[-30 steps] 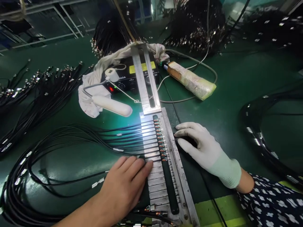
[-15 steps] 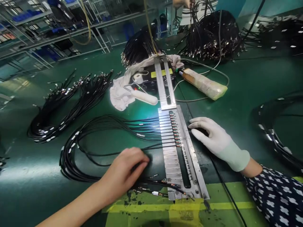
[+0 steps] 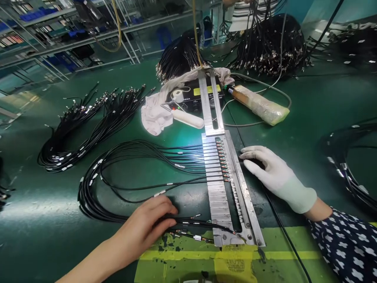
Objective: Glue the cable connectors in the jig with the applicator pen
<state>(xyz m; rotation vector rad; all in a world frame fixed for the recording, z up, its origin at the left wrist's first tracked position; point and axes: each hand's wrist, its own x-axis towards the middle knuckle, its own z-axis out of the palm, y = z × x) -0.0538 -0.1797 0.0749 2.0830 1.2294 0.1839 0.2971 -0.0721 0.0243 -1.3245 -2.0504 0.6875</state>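
My bare left hand (image 3: 151,222) curls over the lower black cables (image 3: 200,224), which run out between its thumb and fingers. Their loose ends lie across the near end of a slotted metal fixture (image 3: 216,196). Farther up the fixture, several black cables (image 3: 188,159) lie side by side in its grooves, with small metal connectors (image 3: 223,157) along the slot. These cables loop round on the left. My right hand (image 3: 272,173), in a white glove, rests beside the fixture's right rail, thumb and fingers apart with nothing between them.
Behind the fixture stands a black control box (image 3: 191,103) with a white cloth (image 3: 153,118) and a white-handled tool (image 3: 188,118). A wrapped handle (image 3: 259,104) lies to its right. Cable bundles (image 3: 97,125) lie left and at the back. Yellow tape (image 3: 182,255) marks the front edge.
My left hand has lowered toward me onto the lower cables, leaving the cable nearest the grooves. My right hand stays by the rail. The whole view has shifted slightly.
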